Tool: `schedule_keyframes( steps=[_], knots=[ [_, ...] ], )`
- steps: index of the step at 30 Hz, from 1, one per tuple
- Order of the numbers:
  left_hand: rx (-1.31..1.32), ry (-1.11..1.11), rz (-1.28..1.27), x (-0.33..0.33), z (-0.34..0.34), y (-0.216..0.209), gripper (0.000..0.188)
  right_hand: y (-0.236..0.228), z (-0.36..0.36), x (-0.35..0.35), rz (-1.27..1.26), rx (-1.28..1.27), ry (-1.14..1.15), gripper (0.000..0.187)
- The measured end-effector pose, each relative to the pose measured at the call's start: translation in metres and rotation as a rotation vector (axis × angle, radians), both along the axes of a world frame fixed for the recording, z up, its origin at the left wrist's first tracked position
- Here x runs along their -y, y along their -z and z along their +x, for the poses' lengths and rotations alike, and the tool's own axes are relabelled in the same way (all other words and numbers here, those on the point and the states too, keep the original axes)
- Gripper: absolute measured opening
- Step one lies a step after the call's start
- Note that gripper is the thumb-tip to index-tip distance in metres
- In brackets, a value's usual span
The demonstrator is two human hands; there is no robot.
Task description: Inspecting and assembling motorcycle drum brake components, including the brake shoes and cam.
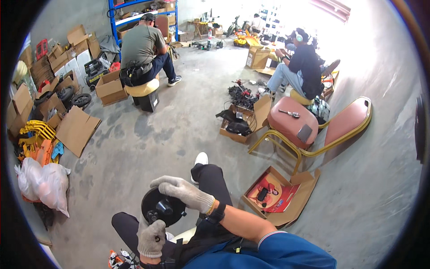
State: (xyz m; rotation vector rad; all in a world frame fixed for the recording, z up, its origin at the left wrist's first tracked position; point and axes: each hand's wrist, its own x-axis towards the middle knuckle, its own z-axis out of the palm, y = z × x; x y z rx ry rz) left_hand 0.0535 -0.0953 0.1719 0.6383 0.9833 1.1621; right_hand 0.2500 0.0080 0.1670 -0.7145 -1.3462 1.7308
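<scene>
Over my lap I hold a black round part [172, 219], dish-shaped, with a raised cone-like hub in its middle. What kind of part it is, I cannot tell. My right hand [183, 192], in a grey-white knit glove, is closed over its upper right rim. At the lower left edge, my left hand [151, 237], gloved alike, grips the part beside a small black knob [152, 217]. The fingers of that hand are partly hidden behind the part. A black band [217, 212] circles my right wrist.
To my right lies an open carton [262, 210] with a red sheet and a small black device inside. Beyond it a pink chair [293, 123] bears a ratchet-like tool and a phone. Bagged parts [47, 181] stand left. Two seated people [145, 54] work farther off.
</scene>
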Motion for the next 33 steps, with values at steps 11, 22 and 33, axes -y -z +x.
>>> schedule_keyframes(
  steps=[11, 22, 33],
  knots=[
    [0.050, 0.076, -0.004, -0.003, 0.009, -0.013, 0.064, -0.007, 0.028, -0.005, 0.044, 0.120, -0.267, 0.056],
    [0.153, 0.112, -0.209, -0.011, 0.006, -0.003, 0.044, 0.013, 0.017, -0.023, 0.102, 0.274, -0.193, 0.047],
    [0.551, -0.096, -0.415, -0.030, -0.048, 0.081, 0.045, 0.090, -0.045, -0.057, -0.379, 0.251, -0.195, 0.047]
  ],
)
